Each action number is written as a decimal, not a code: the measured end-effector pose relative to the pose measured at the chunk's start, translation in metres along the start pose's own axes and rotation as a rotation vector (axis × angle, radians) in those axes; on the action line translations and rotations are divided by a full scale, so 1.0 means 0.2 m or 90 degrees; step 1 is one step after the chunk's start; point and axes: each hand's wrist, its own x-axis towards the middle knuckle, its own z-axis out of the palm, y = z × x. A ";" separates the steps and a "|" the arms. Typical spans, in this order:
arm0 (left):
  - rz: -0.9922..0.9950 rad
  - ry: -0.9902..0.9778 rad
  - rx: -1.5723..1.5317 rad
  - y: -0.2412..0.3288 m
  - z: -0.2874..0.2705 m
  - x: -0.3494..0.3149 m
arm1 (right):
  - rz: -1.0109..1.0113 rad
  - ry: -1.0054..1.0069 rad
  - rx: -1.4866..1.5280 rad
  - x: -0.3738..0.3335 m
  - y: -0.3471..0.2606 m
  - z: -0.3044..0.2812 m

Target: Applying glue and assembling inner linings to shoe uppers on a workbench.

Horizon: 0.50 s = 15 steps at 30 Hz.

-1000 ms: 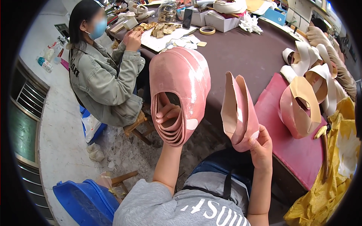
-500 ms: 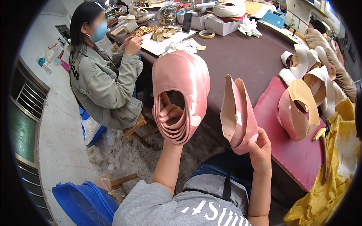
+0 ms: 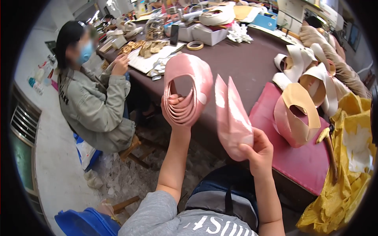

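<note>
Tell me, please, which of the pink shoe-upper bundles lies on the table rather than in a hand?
The pink bundle with a tan lining, resting on the red mat; the left hand and right hand hold the others.

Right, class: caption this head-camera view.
Left hand holds stacked pink shoe pieces; right hand holds one pink piece.

Two hands counted: left hand [image 3: 176, 112], right hand [image 3: 256, 151]. Two pink stacks held: looped stack [image 3: 185, 90], folded stack [image 3: 232, 114]. One tape roll [image 3: 195, 45] seen.

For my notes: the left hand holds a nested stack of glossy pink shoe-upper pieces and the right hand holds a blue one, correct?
Not quite: in the head view the right hand holds a glossy pink piece, not blue. The left hand does hold the nested stack of pink shoe-upper pieces.
</note>
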 end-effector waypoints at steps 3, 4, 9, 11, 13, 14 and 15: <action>0.025 0.036 0.011 0.01 -0.03 0.12 | -0.120 -0.009 -0.219 0.10 -0.07 0.11; 0.035 0.048 0.017 0.01 -0.04 0.16 | -0.210 -0.020 -0.402 0.14 -0.08 0.13; 0.101 0.111 0.055 0.01 -0.11 0.28 | -0.446 0.047 -0.852 0.33 0.07 0.07; 0.069 0.096 0.039 0.02 -0.16 0.26 | -0.450 0.052 -0.856 0.31 0.10 0.07; 0.010 0.053 0.006 0.04 -0.19 0.23 | -0.475 0.058 -0.863 0.25 0.11 0.06; -0.020 0.031 -0.011 0.04 -0.21 0.22 | -0.486 0.062 -0.867 0.24 0.12 0.05; -0.020 0.038 -0.012 0.05 -0.23 0.21 | -0.479 0.062 -0.869 0.23 0.12 0.03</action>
